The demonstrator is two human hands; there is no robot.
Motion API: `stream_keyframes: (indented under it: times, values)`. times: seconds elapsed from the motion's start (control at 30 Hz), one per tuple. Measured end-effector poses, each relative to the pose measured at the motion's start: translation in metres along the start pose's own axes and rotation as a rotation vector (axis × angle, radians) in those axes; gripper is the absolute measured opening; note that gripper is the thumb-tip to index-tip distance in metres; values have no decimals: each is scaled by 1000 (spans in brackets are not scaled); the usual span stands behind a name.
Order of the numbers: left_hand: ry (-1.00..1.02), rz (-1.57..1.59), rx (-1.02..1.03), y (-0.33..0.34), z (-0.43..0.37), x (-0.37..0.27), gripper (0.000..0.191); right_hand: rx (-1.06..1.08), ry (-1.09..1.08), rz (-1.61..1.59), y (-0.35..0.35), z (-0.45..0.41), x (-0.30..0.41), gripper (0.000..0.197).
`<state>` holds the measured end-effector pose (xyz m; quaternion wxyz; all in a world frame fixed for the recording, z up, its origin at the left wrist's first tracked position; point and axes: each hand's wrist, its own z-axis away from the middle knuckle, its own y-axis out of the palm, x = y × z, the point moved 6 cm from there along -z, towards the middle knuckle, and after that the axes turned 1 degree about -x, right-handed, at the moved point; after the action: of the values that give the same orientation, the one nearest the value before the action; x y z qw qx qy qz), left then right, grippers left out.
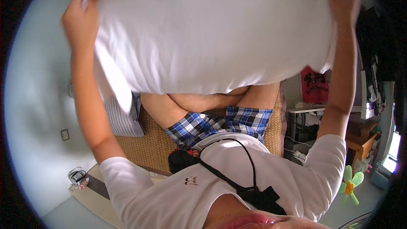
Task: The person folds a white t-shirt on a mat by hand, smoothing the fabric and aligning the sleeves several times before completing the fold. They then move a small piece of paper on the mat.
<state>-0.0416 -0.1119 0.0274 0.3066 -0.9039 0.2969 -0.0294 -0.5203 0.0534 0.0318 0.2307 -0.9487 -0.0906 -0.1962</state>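
Observation:
A large white cloth (210, 35), probably a garment, is spread wide in front of me and held up by its two sides. My left hand (82, 22) grips its left edge near the top. At the upper right, my right hand (345, 1) holds the opposite edge, its fingers partly cut off by the frame and blurred. A loose flap hangs at the cloth's lower left. Below the hem, my crossed legs (206, 101) show in blue plaid shorts (251, 121). The cloth hides whatever lies behind it.
I sit on a woven mat (152, 148). Striped fabric (122, 117) with buttons lies at its left. A red bag or cloth bearing writing (314, 86) is at the right, above a small table (305, 110). A green balloon flower (349, 186) stands lower right.

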Motion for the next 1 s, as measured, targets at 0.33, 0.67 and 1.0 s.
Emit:
stream_keyframes:
  times: [0.33,0.67,1.0]
  values:
    - [288,116,290,234,79,-8,24,309,89,227,267,76,-152,55]
    - [-450,-205,1539,292,474,85,63,1784,373,84,293,415,-90,64]
    - [-724,182,914,288,407,89,46,817,950,-294,292,407,-172,62]
